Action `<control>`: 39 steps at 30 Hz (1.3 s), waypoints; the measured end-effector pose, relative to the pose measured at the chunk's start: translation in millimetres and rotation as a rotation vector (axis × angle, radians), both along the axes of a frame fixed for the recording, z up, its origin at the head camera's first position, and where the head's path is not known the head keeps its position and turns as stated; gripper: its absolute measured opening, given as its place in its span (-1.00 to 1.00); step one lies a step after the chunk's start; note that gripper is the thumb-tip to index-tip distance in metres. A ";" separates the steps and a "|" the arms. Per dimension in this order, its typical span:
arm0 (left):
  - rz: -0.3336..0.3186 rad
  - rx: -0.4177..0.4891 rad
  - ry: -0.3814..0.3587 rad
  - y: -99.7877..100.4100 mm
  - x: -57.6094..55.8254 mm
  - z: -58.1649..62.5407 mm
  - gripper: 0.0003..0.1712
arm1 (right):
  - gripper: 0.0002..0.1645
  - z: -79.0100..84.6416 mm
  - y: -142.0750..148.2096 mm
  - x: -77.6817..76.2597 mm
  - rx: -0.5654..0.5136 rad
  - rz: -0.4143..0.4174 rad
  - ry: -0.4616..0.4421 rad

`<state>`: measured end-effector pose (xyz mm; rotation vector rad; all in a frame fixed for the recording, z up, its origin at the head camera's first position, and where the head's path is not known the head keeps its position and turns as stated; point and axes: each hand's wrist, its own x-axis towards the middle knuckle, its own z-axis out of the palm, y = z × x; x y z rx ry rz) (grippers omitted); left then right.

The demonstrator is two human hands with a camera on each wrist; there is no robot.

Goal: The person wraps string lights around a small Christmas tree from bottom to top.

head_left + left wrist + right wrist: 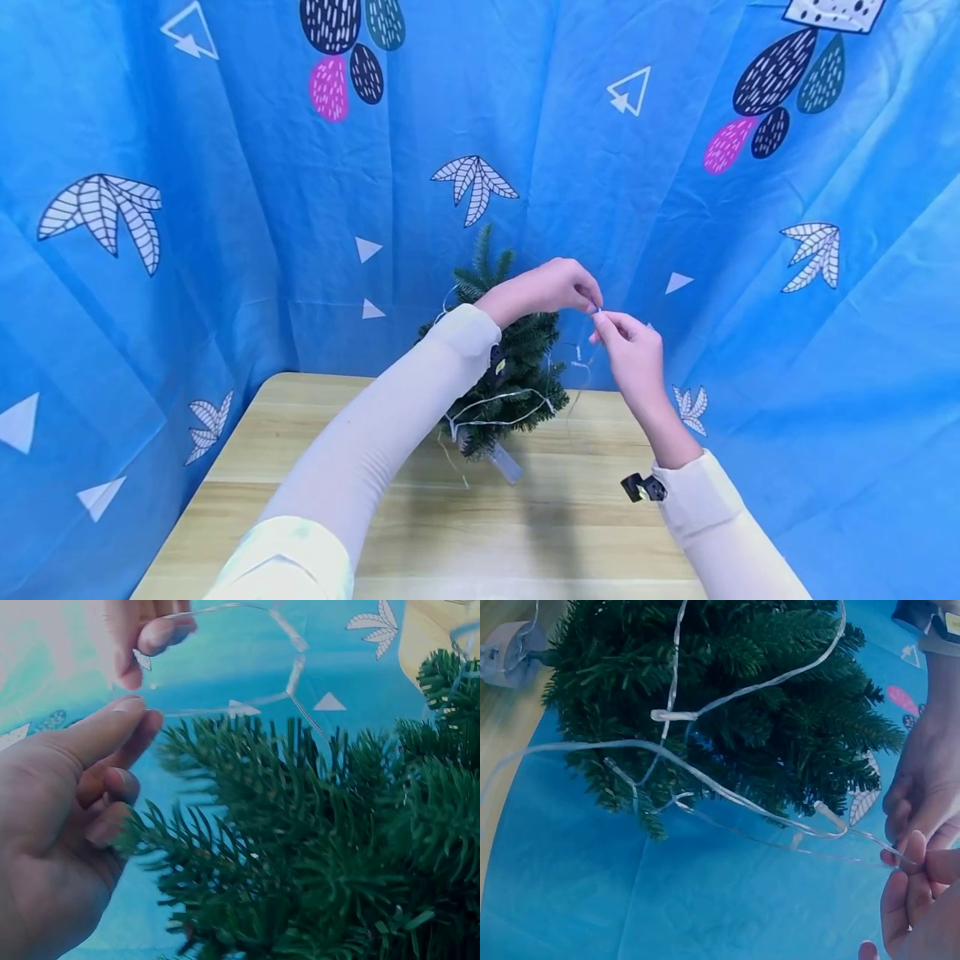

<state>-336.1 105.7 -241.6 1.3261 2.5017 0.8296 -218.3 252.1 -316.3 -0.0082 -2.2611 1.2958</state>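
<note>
A small green artificial Christmas tree (534,346) stands at the back of the table, with a string of fairy lights (673,715) looped around its branches. To the right of the tree, my left hand (551,287) pinches the clear wire between thumb and fingers. My right hand (633,350) pinches the wire too, fingertips close against those of the left. A loop with small clear bulbs (296,675) runs from both hands toward the branches in the left wrist view. The exact spot between the fingertips is too small to make out.
The wooden table (300,483) carries the tree, whose grey round base (514,656) shows in the right wrist view. A white rectangular piece (506,464) lies by the base. A blue patterned curtain (525,108) hangs behind and at both sides.
</note>
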 end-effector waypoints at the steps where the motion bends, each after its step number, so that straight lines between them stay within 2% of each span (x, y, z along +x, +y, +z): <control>1: 0.007 0.012 0.011 -0.9 -2.4 -0.5 -0.77 | -0.53 1.4 -0.8 -1.1 -0.002 0.009 -0.003; 6: 0.083 0.073 0.074 -6.4 -17.4 0.4 -0.77 | -0.46 5.9 -4.2 -3.0 0.012 0.037 -0.025; 12: 0.203 0.138 0.135 -16.4 -38.8 8.9 -0.78 | -0.44 5.9 -5.9 0.9 0.040 0.058 -0.064; 16: 0.259 0.174 0.120 -23.8 -50.8 17.1 -0.78 | -0.51 5.8 -6.4 3.9 0.043 0.063 -0.090; 21: 0.341 0.194 0.119 -35.0 -62.1 26.5 -0.78 | -0.45 9.0 -10.4 9.1 0.032 0.084 -0.138; 26: 0.403 0.185 0.102 -49.5 -73.8 32.9 -0.75 | -0.55 14.2 -19.1 15.1 0.039 0.119 -0.125; 33: 0.489 0.215 0.053 -71.7 -89.5 34.1 -0.74 | -0.56 28.2 -37.2 14.0 0.072 0.165 -0.079; 39: 0.544 0.320 -0.004 -89.2 -97.5 30.9 -0.75 | -0.63 46.5 -59.2 3.3 0.091 0.210 -0.062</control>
